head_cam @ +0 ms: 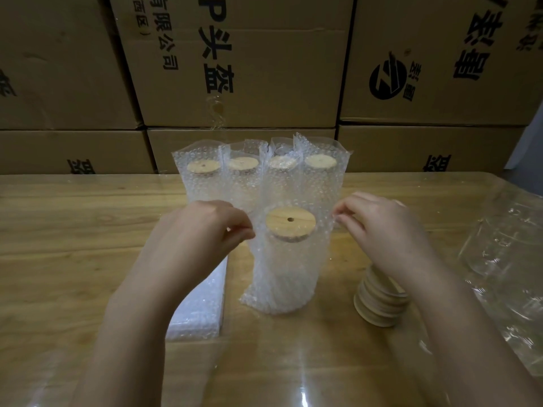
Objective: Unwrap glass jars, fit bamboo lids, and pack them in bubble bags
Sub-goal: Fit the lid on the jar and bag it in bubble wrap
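**Head view.** The left hand point(202, 233) and the right hand point(382, 230) hold an upright, clear bubble bag point(258, 289) between them. The bag stands on a wood-grain bench point(73, 230) with a glossy surface.

- **Fingers:** The left fingers point(241, 232) are pressed together, pinching the bag's left edge. The right fingers point(345, 217) are pinched on its right edge. Both grips are at about the height of the lid.
- **Between the fingers:** A round, pale bamboo lid point(290, 223) with a small centre hole sits on the clear glass jar point(286, 268). The jar stands inside the bag, and the bubbles blur most of its wall.
- **Just beyond the fingers:** Four packed jars point(205, 186) stand in a close row. Each is in its own bubble wrapping with a wooden lid showing through the top.
- **Nearer the viewer than the right fingers:** A stack of spare lids point(379, 306), round pale wooden discs, leans slightly. The right wrist hides part of it.
- **Nearer the viewer than the left fingers:** A flat pile of unused bubble bags point(197, 312) lies on the bench. The left forearm covers part of it.
- **Well to the right of the right fingers:** Crumpled clear plastic film point(505, 274) lies at the bench's right edge.
- **Far beyond the fingers:** Brown cardboard cartons point(264, 83) with black print are stacked like a wall behind the bench.
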`<state>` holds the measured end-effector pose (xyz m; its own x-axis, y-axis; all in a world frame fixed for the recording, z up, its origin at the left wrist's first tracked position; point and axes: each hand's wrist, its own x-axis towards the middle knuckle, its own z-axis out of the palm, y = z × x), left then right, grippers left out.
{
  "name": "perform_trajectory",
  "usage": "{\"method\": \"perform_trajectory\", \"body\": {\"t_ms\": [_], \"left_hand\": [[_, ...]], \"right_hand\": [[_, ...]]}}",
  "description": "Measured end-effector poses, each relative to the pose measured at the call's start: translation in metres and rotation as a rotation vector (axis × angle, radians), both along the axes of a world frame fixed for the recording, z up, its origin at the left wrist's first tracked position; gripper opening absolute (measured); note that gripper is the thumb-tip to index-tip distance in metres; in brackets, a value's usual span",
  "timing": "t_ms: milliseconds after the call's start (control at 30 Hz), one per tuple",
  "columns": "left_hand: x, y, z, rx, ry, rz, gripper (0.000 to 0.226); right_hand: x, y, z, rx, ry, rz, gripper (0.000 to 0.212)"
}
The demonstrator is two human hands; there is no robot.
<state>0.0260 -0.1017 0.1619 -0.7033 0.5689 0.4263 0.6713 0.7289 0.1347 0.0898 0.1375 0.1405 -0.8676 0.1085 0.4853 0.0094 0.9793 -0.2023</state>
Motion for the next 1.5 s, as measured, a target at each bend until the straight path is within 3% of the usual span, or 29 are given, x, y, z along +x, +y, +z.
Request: {"method": "perform_trajectory", "body": {"t_ms": [333,767,1000,1167,1300,1500], "left_hand": [[-0.003,0.002,-0.002,0.233,0.335,0.005,0.008],[-0.009,0.004,-0.007,0.344,0.385,-0.007,0.017],[-0.009,0.002,-0.008,0.274,0.306,-0.043,0.007],[-0.005,0.004,-0.006,0.265,0.246,-0.117,0.005],[-0.001,0.005,-0.003,0.249,0.232,-0.138,0.005],[0.001,0.003,-0.001,0.215,0.202,-0.151,0.006]], "right_hand": [[0.005,-0.007,0.005,-0.019,0.229,-0.001,0.009],[0.003,-0.008,0.005,-0.017,0.360,-0.001,0.007],[0.006,-0.005,0.006,-0.030,0.170,-0.016,0.013],[0.008,-0.024,0.009,0.008,0.284,0.212,0.027],[0.004,-0.039,0.002,0.011,0.036,0.223,0.021],[0.003,-0.038,-0.001,-0.089,-0.055,0.215,0.030]]}}
